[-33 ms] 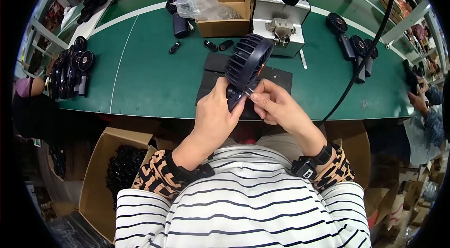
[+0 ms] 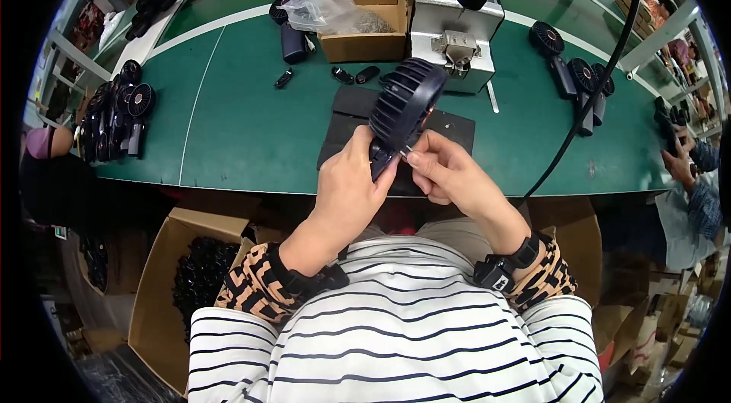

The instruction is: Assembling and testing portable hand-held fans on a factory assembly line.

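My left hand [image 2: 350, 178] is wrapped round the neck of a dark blue handheld fan [image 2: 407, 102], its round slatted head tilted up and to the right. Thumb and forefinger of my right hand [image 2: 445, 167] are pinched on a thin silvery metal pin [image 2: 406, 150] at the fan's neck, just below the head. Whether the pin sits in the joint cannot be made out. Under both hands lies a black mat [image 2: 457, 129] on the green table. Fingers cover most of the fan's lower part.
Beyond the mat stand a metal press [image 2: 457, 30] and a cardboard box [image 2: 362, 47] of small metal parts. Small black pieces [image 2: 343, 75] lie before the box. More fans [image 2: 122, 106] are piled at left, others [image 2: 562, 71] at right. A black cable [image 2: 590, 106] hangs down at right.
The fan's head has tipped slightly to the right and down. Less of the metal pin shows between the fan and my right fingertips. Both hands stay almost in place.
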`<state>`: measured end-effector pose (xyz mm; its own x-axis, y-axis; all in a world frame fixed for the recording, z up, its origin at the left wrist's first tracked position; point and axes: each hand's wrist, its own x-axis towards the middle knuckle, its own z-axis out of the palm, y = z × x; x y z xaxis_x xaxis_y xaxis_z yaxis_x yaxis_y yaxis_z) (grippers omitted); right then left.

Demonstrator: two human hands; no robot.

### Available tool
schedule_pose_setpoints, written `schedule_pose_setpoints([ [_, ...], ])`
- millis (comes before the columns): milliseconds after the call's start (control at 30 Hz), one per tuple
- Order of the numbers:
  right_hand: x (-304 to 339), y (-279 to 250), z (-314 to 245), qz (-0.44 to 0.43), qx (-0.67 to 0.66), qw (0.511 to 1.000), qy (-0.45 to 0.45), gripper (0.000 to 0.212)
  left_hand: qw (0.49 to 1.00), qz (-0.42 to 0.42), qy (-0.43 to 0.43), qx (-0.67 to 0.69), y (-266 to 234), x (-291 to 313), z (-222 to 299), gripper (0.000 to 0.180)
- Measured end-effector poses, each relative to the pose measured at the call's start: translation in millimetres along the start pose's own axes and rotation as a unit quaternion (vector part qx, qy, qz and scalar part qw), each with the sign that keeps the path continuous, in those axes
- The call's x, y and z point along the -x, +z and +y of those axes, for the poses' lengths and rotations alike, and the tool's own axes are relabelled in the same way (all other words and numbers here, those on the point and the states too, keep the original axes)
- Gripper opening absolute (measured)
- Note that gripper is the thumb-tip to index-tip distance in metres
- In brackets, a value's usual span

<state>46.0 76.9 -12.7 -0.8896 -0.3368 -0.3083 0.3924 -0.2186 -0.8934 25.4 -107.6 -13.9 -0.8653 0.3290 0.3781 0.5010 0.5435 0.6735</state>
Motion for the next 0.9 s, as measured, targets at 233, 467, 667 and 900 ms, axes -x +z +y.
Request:
schedule_pose_setpoints([
  [233,15.1,-8.9,4.9,0.031,0.020,0.999,-0.002,0.013,0.980,0.093,-0.121,0.130,-32.3,-30.3,-23.4,0.041],
  [467,-1.1,26.5,-3.7,0.071,0.217,0.962,-0.149,0.013,0.977,-0.030,-0.110,0.180,-15.5,-15.2,-14.1,0.044],
  [667,-5.1,34.1,-10.1,0.054,0.272,0.945,-0.174,0.013,0.962,-0.058,-0.131,0.231,-14.5,-10.3,-17.0,0.045],
  [900,-10.2,26.0,-11.5,0.039,0.228,0.960,-0.155,0.011,0.884,-0.137,-0.197,0.401,-20.3,-6.7,-20.3,0.048],
])
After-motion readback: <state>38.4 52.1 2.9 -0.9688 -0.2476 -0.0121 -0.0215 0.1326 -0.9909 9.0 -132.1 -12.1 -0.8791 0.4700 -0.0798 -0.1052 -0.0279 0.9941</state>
